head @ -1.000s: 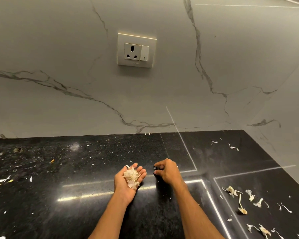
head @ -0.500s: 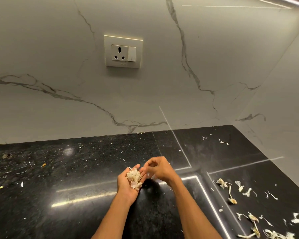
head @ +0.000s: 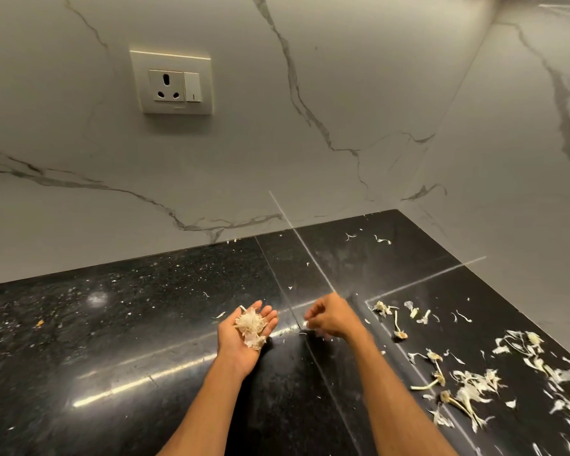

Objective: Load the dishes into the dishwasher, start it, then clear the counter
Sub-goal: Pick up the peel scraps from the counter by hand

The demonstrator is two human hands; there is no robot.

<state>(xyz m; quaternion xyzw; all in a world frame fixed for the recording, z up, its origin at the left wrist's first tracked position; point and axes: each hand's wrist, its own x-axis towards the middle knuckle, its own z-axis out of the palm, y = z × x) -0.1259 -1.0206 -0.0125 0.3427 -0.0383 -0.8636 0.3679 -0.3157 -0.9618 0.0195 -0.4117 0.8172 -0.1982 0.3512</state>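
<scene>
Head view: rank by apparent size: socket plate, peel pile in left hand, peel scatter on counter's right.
1. peel scatter, as a spread
2. socket plate
3. peel pile in left hand
Plate is farther off; real sizes unsure.

Our arms are bare: the left forearm (head: pixel 208 409) and the right forearm (head: pixel 399 403) show uncovered all the way from just behind the hands to the lower edge of view. Both are slim and narrow toward the wrists. Our left hand (head: pixel 244 337) and right hand (head: pixel 331 319) are bare as well, with slender fingers; the right one looks slightly blurred.
</scene>
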